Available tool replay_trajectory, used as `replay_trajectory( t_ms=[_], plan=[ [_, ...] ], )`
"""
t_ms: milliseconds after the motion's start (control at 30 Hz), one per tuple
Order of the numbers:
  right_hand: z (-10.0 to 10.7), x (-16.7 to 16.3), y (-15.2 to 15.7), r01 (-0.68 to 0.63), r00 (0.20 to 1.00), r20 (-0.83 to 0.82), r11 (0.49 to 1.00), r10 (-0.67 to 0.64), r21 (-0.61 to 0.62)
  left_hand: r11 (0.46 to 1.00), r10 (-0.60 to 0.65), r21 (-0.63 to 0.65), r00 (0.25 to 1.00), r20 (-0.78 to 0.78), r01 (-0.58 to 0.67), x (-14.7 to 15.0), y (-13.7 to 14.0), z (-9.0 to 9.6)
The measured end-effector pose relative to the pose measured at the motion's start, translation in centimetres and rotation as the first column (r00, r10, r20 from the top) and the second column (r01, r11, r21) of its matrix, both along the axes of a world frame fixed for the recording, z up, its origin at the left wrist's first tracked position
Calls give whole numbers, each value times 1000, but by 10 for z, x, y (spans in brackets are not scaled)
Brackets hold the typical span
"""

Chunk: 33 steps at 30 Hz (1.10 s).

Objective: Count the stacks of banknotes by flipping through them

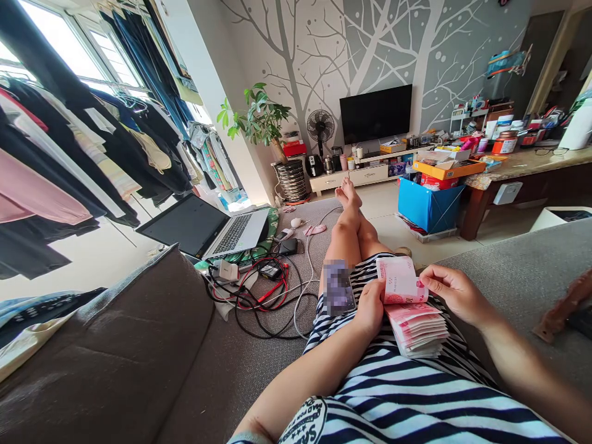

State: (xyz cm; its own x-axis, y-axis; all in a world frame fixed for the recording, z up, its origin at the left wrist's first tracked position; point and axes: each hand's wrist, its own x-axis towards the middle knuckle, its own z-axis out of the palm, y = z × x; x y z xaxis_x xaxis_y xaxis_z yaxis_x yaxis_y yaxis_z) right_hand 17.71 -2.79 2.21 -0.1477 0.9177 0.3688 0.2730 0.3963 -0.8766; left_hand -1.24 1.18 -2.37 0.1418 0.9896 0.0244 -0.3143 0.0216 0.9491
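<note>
A thick stack of red banknotes [419,330] fans out over my lap, on the striped cloth [393,385]. My left hand [371,305] is closed round the stack's left side, its thumb on the notes. One banknote [398,280] stands bent up from the stack, its pale side facing me. Its right edge is pinched between the thumb and finger of my right hand [451,291]. Left of my left hand, a phone [346,296] lies on my thigh, its screen partly blurred out.
My bare legs [354,231] stretch along the grey sofa [259,364]. To the left are an open laptop [235,233] and tangled cables [266,296] with chargers. A blue bin [428,203] and a cluttered counter [522,163] stand at right. Clothes hang by the window.
</note>
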Motion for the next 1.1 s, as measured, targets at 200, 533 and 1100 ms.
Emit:
replay_trajectory(
  t_ms=[200, 533, 1100],
  plan=[
    [0, 0, 0, -11, 1000, -17, 1000, 11, -12, 998, -45, 34, 998, 48, 43, -1, -2, 3],
    [4, 1, -3, -24, 1000, -11, 999, 23, -36, 993, -109, 51, 993, 55, 106, -2, -9, 18],
    [6, 5, -6, -71, 997, 4, 996, 71, -63, 991, -126, -33, 988, 89, 129, -1, -8, 21]
  ],
)
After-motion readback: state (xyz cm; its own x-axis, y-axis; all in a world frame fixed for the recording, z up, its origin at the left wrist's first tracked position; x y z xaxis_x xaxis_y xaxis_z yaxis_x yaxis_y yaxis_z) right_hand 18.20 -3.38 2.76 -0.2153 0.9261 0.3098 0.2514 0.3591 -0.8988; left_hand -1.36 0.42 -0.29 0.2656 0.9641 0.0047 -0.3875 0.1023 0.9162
